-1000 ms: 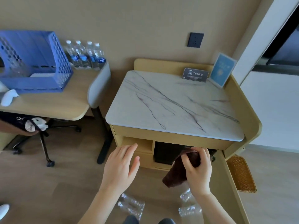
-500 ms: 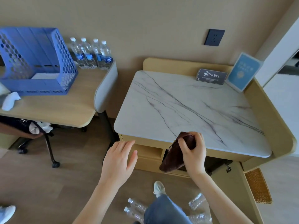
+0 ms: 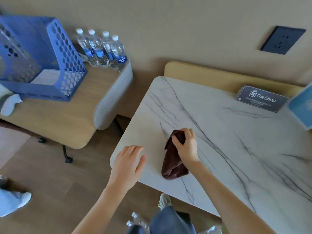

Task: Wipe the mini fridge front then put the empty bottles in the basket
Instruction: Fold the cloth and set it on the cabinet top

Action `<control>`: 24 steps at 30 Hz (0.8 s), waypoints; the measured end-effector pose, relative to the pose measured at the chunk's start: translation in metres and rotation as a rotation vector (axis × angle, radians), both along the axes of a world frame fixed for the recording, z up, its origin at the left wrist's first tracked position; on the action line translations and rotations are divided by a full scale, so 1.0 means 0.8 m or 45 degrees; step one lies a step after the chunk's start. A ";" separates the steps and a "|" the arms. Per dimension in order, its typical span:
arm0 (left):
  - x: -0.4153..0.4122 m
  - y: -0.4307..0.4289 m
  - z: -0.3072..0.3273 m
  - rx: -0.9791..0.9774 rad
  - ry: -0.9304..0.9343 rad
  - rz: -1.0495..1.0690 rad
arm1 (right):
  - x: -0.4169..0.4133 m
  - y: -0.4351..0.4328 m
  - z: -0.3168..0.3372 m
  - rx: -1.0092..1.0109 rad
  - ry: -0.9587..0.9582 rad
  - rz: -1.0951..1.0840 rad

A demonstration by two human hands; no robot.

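My right hand (image 3: 185, 144) grips the top of a dark brown cloth (image 3: 172, 164), whose lower end rests on the white marble top (image 3: 236, 141) of the cabinet. Over the marble's front left corner, my left hand (image 3: 129, 162) hovers open with fingers spread. Empty clear bottles (image 3: 139, 220) lie on the wooden floor by my legs; another bottle (image 3: 211, 230) shows at the bottom edge. The blue perforated basket (image 3: 55, 53) stands on the wooden desk at the left. The mini fridge is hidden under the marble top.
Several full water bottles (image 3: 103, 48) stand against the wall behind the basket. A dark "The Shop" sign (image 3: 262, 97) and a blue card (image 3: 302, 107) sit at the marble's back right. A white crumpled item (image 3: 9, 103) lies on the desk (image 3: 55, 122). Another person's shoe (image 3: 22, 200) is at lower left.
My view has risen from the fridge opening to above the cabinet. My right hand lifted the cloth from the fridge front onto the marble top; my left hand rose alongside it.
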State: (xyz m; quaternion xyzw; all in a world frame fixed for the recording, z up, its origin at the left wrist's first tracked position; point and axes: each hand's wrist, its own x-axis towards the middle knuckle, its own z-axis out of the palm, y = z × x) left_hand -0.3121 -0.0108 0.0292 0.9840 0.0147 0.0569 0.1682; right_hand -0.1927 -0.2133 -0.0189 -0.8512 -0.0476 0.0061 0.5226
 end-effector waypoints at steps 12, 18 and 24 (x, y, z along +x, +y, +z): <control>0.073 -0.008 -0.012 -0.013 0.152 0.083 | 0.046 0.027 -0.040 -0.279 0.255 0.191; 0.090 0.009 -0.018 -0.063 0.177 -0.015 | 0.034 -0.023 -0.031 -0.166 0.196 -0.047; 0.116 0.029 -0.038 -0.109 0.156 -0.262 | 0.001 -0.027 -0.033 -0.163 0.219 -0.300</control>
